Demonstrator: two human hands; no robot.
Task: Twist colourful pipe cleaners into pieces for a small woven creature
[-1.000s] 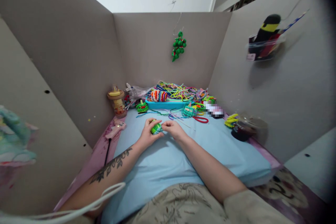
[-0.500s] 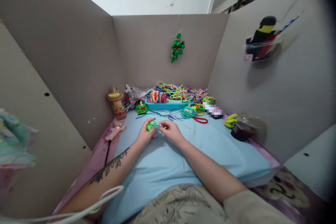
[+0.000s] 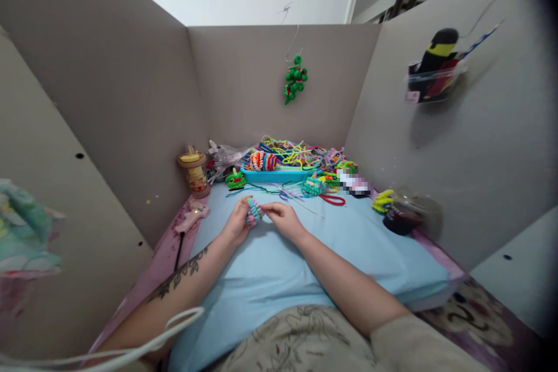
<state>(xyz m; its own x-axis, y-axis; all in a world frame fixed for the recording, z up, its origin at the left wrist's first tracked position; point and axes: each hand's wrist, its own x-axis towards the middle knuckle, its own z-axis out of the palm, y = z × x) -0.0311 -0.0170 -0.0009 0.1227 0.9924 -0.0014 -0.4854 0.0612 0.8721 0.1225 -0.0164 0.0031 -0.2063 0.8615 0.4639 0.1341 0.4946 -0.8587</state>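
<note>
Over the light blue pillow [image 3: 349,247], the left hand [image 3: 236,224] gripped the small fuzzy green-and-pink wire ball [image 3: 253,211] and the right hand [image 3: 284,220] pinched its side; it looked light, soft and bendy, best held gently.

blue tray [image 3: 274,175], green hanging ornament [image 3: 295,78], yellow-lidded jar [image 3: 193,171]
</note>
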